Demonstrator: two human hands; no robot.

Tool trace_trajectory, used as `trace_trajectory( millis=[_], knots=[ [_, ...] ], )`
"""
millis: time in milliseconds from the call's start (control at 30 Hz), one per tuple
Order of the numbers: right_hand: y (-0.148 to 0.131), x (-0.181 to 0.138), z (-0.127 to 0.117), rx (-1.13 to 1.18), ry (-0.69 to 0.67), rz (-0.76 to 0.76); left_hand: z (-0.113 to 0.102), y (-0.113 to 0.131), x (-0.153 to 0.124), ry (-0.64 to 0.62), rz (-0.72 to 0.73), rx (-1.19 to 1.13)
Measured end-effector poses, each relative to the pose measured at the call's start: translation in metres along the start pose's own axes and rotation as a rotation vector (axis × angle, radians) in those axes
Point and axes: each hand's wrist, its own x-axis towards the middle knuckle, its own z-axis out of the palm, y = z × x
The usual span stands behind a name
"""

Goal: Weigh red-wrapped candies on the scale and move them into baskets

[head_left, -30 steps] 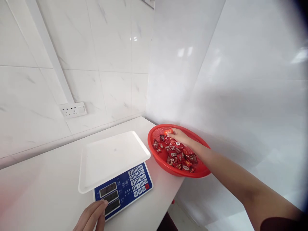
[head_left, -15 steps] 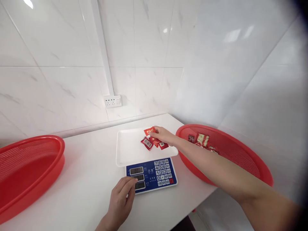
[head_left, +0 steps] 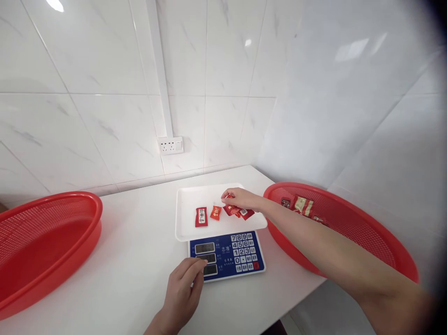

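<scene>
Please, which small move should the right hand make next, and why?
Perhaps the right hand should loosen and let the red packets at it rest on the white tray: it is above the tray, where a long packet and a small packet lie loose.

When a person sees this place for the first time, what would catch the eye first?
Probably the two bright red baskets: the left basket at the left of the view and the right basket, with wrapped packets in it, at the right. Between them, a white tray sits on a blue-panelled scale. Red packets lie on the tray, the right hand over some of them.
</scene>
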Motion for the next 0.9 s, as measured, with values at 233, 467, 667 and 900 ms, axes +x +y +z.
trace_trajectory(
  millis=[233,467,667,900],
  knots=[
    [-0.004,0.004,0.000,-0.097,0.174,-0.038,0.001,-0.001,-0.001,-0.007,-0.021,0.003],
    [-0.014,0.005,0.010,-0.292,0.302,-0.089,0.001,-0.002,0.000,-0.008,-0.025,0.011],
    [-0.012,0.009,0.005,-0.288,0.370,-0.100,0.000,-0.001,0.001,0.003,-0.019,0.014],
    [-0.012,0.011,-0.002,-0.196,0.452,-0.116,0.001,-0.003,0.000,-0.001,-0.016,0.012]
  ],
)
